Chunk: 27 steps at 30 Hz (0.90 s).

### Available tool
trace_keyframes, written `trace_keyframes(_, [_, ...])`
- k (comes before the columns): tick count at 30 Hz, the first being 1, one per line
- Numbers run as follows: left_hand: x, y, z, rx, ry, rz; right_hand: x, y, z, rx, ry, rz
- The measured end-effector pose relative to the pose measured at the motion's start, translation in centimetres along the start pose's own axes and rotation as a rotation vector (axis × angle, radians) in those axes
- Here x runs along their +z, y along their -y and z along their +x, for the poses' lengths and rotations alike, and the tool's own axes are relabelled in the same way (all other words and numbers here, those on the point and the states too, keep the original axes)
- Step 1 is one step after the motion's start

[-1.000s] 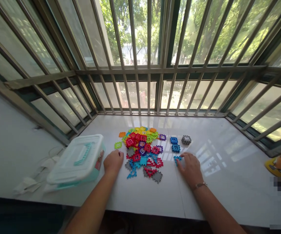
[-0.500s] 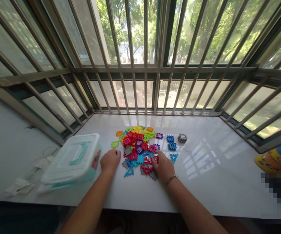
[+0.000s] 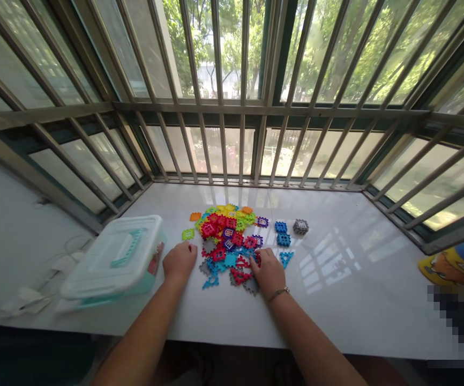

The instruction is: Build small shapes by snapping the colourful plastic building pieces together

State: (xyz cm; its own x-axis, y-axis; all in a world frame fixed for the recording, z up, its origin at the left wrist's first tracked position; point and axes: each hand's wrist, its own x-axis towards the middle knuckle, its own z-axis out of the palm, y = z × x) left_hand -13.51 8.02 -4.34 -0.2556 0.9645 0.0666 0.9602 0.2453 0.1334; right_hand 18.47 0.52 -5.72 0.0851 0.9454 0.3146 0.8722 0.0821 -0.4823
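Note:
A heap of colourful plastic building tiles [image 3: 227, 236] lies on the white window ledge [image 3: 336, 300]. My left hand [image 3: 179, 261] rests at the heap's left edge with fingers curled under, nothing visible in it. My right hand [image 3: 269, 272] lies on the heap's near right side, its fingertips on red tiles; whether it grips one is hidden. Right of the heap sit two blue square tiles [image 3: 282, 233], a blue triangle tile [image 3: 285, 259] and a grey tile [image 3: 300, 226], set apart.
A pale teal lidded storage box [image 3: 113, 260] with a handle stands left of my left hand. Crumpled white wrapping [image 3: 27, 300] lies by the wall. Metal window bars [image 3: 232, 112] fence the ledge. A yellow printed object [image 3: 453, 265] lies at far right.
My right hand left the blue triangle tile on the ledge and moved left onto the heap's near right side. My left hand stayed at the heap's left edge.

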Motion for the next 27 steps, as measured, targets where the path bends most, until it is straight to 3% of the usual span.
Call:
trace_keyframes(9, [-0.5, -0.3, -0.1, -0.007, 0.009, 0.005, -1.2, -0.1, 0.3, -0.047, -0.037, 0.278])
trace_keyframes(15, [-0.6, -0.3, -0.2, -0.008, 0.018, -0.005, -4.9, -1.8, -2.2, 0.115, -0.006, 0.422])
trace_keyframes(19, [-0.8, -0.4, -0.2, -0.013, 0.032, -0.014, -7.0, -5.0, -4.9, 0.152, 0.035, 0.345])
trace_keyframes(23, [-1.1, -0.6, -0.3, -0.019, 0.040, -0.001, -8.0, -7.6, -5.8, 0.054, 0.129, 0.221])
trace_keyframes(27, [-1.1, -0.7, -0.4, -0.017, 0.052, 0.008, -8.3, -8.2, -5.9, 0.023, 0.070, 0.142])
